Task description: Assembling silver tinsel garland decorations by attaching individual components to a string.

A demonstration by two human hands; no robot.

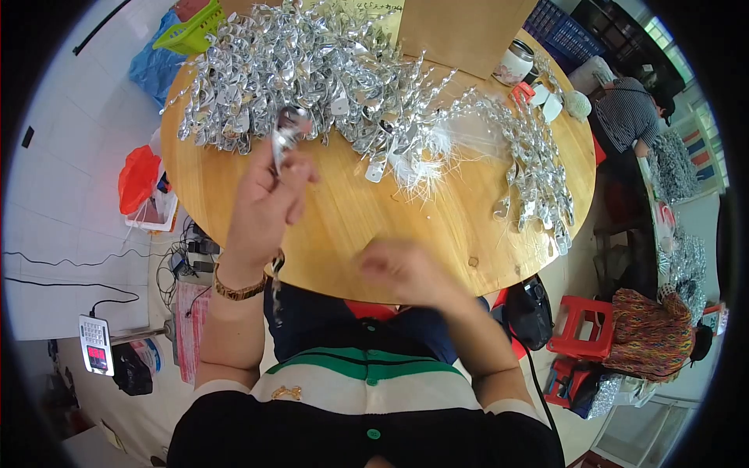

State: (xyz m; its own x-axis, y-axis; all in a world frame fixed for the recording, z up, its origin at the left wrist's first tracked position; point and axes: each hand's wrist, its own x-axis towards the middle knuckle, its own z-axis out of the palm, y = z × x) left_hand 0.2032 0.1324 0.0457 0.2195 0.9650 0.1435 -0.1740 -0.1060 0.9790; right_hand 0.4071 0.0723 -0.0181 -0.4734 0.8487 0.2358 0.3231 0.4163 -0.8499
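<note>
My left hand is raised over the left part of the round wooden table. Its fingers are closed on a shiny silver twisted strip, whose upper end is blurred; a thin twisted tail hangs down by the wrist. Just beyond it lies a large heap of similar silver twisted strips. My right hand hovers at the table's near edge, smeared by motion, so its fingers cannot be made out clearly. A tuft of white threads lies among the strips in the middle, and a smaller bunch of strips lies at the right.
A cardboard box and a jar stand at the table's back. A green basket is at far left. On the right are a red stool and two people at a side bench. A device with a display stands left.
</note>
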